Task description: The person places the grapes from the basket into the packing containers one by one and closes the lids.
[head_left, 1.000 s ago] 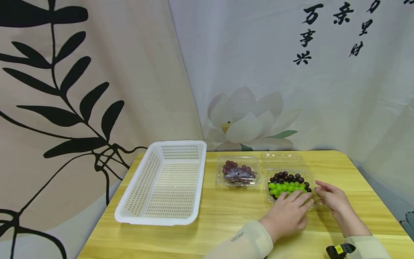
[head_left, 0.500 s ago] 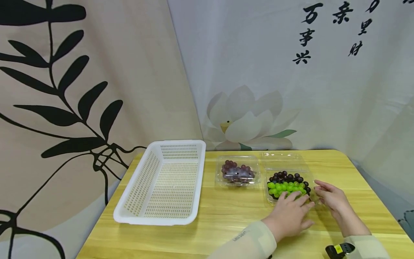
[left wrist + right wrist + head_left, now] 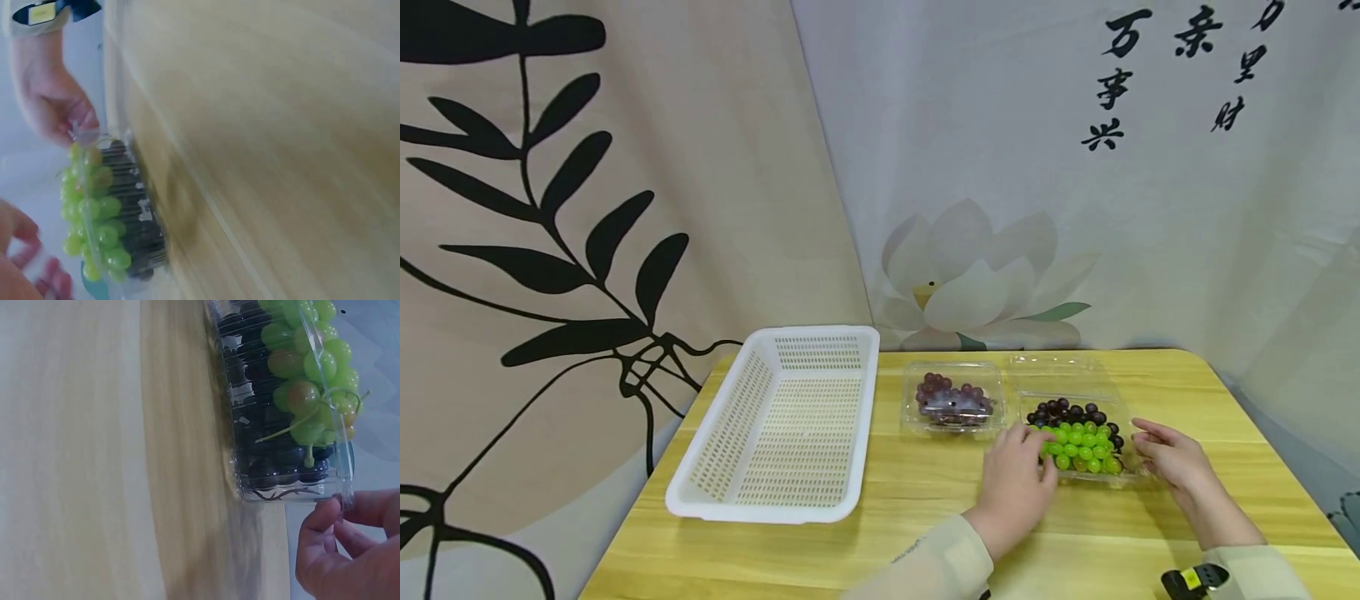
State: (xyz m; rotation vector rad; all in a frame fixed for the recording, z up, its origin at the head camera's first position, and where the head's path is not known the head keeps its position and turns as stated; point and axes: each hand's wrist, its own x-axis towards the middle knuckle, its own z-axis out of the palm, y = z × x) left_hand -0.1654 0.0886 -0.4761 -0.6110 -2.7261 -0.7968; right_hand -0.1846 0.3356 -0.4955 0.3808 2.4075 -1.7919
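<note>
A clear plastic box (image 3: 345,472) stands with its lid (image 3: 1063,375) folded back. Dark grapes (image 3: 1063,408) fill it, and a bunch of green grapes (image 3: 1082,450) lies on top, stems showing in the right wrist view. My right hand (image 3: 1176,467) pinches the box's right rim between thumb and finger. At the box's left side is my left hand (image 3: 1017,483), fingers over the end of the green bunch in the head view. The left wrist view shows those fingers (image 3: 53,281) blurred and loosely bent, slightly apart from the grapes.
A second clear box (image 3: 953,400) with reddish grapes stands just left of the first. Farther left is a white perforated basket (image 3: 853,492). Everything rests on a wooden table (image 3: 917,533) with a printed cloth (image 3: 1000,167) hanging behind it.
My left hand has moved left from the front of the box to its left side. More of the green bunch shows, now nearer the front rim. The right hand stays at the rim.
</note>
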